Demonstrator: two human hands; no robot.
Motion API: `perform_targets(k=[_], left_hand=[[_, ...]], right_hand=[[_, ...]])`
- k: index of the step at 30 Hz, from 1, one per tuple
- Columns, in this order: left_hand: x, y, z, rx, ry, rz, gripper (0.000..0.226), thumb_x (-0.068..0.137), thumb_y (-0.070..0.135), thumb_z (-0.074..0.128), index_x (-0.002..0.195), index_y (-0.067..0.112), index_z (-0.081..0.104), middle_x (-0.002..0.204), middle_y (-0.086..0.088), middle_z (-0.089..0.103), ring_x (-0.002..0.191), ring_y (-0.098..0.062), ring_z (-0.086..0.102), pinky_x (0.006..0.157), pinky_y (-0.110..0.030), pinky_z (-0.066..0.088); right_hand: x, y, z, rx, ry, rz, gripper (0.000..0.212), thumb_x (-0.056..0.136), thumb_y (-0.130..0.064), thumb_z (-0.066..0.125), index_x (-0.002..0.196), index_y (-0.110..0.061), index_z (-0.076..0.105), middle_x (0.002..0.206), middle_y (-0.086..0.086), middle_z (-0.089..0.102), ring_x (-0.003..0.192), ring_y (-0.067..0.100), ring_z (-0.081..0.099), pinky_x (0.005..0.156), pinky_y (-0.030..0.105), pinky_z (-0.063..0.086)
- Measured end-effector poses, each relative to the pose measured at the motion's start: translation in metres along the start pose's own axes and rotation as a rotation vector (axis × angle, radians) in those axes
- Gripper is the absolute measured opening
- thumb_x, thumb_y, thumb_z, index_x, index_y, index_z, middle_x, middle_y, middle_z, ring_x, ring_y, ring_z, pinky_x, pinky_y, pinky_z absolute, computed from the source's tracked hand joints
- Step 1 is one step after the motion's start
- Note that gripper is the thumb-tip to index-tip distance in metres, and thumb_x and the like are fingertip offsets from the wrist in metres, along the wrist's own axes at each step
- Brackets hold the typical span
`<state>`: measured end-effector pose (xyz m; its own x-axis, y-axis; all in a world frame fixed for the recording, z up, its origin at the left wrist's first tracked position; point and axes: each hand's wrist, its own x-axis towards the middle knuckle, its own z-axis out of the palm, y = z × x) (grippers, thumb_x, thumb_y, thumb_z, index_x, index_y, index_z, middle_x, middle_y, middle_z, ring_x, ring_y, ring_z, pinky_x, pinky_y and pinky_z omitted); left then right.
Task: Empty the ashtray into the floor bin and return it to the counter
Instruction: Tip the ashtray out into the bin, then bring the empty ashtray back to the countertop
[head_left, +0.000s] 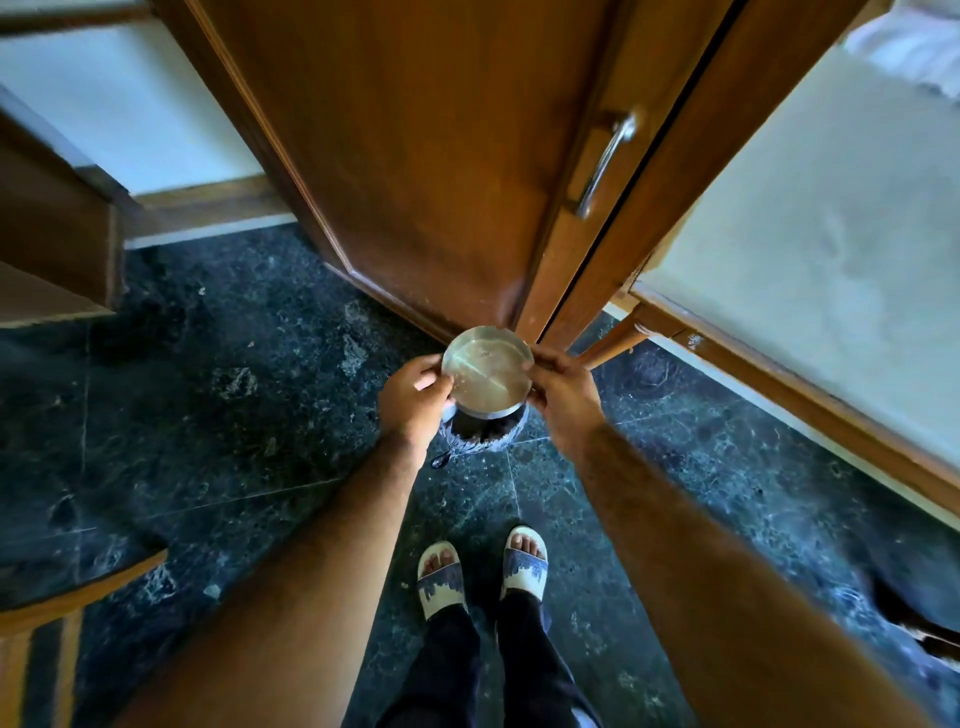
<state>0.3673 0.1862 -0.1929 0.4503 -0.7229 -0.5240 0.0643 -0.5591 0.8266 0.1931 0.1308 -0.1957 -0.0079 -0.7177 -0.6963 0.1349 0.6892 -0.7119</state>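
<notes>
Both hands are out in front of the person at arm's length, gripping a round, shallow, silvery metal ashtray (487, 372) between them. His left hand (414, 402) pinches the near-left rim, thumb on top and fingers curled beneath. His right hand (562, 397) clasps the opposite rim the same way, fingertips hooked over the edge. Held like that, the dish is tipped a little, its dull inner face turned up toward the person's head, and from where one stands the inside looks bare apart from smears and a pale streak.

Directly under the ashtray, on the floor, sits a small dark bin with a crinkled bluish-black liner (480, 434); only its near rim and part of the dark opening show below the dish, so I cannot tell what lies inside.

Bare forearms run back from the hands toward the lower corners. Between them, the person's feet stand in pale open-toed slippers with dark blue patterned straps (524, 564), below dark trouser legs.

Around all this spreads a dark green-black speckled stone floor (218, 395). Just beyond the bin rises a glossy brown wooden cabinet door (415, 156), with a curved silver metal pull handle (605, 163) near its right edge. To the right, a pale wall panel framed in brown wood (810, 249) slants away.
</notes>
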Motion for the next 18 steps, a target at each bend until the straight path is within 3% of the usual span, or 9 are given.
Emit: perform_targets(k=[4, 6, 9, 13, 16, 18], left_hand=[[-0.020, 0.024, -0.005, 0.014, 0.019, 0.037, 0.025, 0.078, 0.012, 0.073, 0.103, 0.015, 0.073, 0.107, -0.018, 0.074, 0.093, -0.029, 0.073, 0.084, -0.053, 0.060], [-0.027, 0.030, -0.006, 0.046, 0.020, 0.046, 0.021, 0.070, 0.025, 0.074, 0.091, 0.026, 0.075, 0.100, -0.010, 0.077, 0.091, -0.025, 0.074, 0.084, -0.051, 0.061], [-0.043, 0.043, -0.001, 0.107, 0.038, 0.072, 0.025, 0.062, 0.041, 0.071, 0.086, 0.033, 0.076, 0.089, 0.001, 0.078, 0.085, -0.020, 0.075, 0.082, -0.047, 0.061], [-0.093, 0.095, 0.018, 0.171, 0.001, 0.182, 0.024, 0.076, 0.024, 0.070, 0.097, 0.018, 0.078, 0.088, -0.001, 0.079, 0.079, -0.016, 0.074, 0.075, -0.036, 0.061], [-0.121, 0.131, 0.047, 0.208, -0.030, 0.273, 0.027, 0.077, 0.026, 0.071, 0.102, 0.017, 0.078, 0.092, 0.001, 0.080, 0.080, -0.010, 0.073, 0.075, -0.031, 0.061], [-0.139, 0.155, 0.072, 0.192, -0.077, 0.294, 0.028, 0.079, 0.019, 0.073, 0.106, 0.013, 0.076, 0.093, 0.000, 0.079, 0.081, -0.013, 0.073, 0.073, -0.028, 0.061]], right_hand=[[-0.021, -0.019, -0.002, -0.056, 0.016, -0.041, 0.018, 0.089, 0.004, 0.066, 0.105, -0.004, 0.068, 0.100, 0.009, 0.073, 0.091, 0.021, 0.067, 0.070, 0.028, 0.059], [-0.033, -0.028, -0.008, -0.093, 0.035, -0.074, 0.019, 0.086, 0.001, 0.070, 0.104, -0.005, 0.071, 0.097, 0.007, 0.075, 0.085, 0.018, 0.069, 0.063, 0.024, 0.057], [-0.058, -0.039, -0.027, -0.118, 0.052, -0.122, 0.015, 0.083, -0.007, 0.076, 0.096, -0.016, 0.076, 0.099, 0.006, 0.078, 0.092, 0.022, 0.073, 0.078, 0.034, 0.061], [-0.101, -0.064, -0.063, -0.145, 0.101, -0.238, 0.018, 0.079, -0.022, 0.080, 0.097, -0.020, 0.078, 0.097, 0.000, 0.080, 0.094, 0.022, 0.076, 0.086, 0.044, 0.062], [-0.131, -0.097, -0.096, -0.128, 0.148, -0.333, 0.031, 0.074, -0.033, 0.082, 0.102, -0.020, 0.079, 0.098, 0.001, 0.081, 0.095, 0.026, 0.076, 0.086, 0.051, 0.061], [-0.147, -0.123, -0.121, -0.118, 0.181, -0.365, 0.031, 0.076, -0.032, 0.082, 0.103, -0.019, 0.079, 0.098, 0.000, 0.080, 0.096, 0.023, 0.075, 0.088, 0.048, 0.061]])
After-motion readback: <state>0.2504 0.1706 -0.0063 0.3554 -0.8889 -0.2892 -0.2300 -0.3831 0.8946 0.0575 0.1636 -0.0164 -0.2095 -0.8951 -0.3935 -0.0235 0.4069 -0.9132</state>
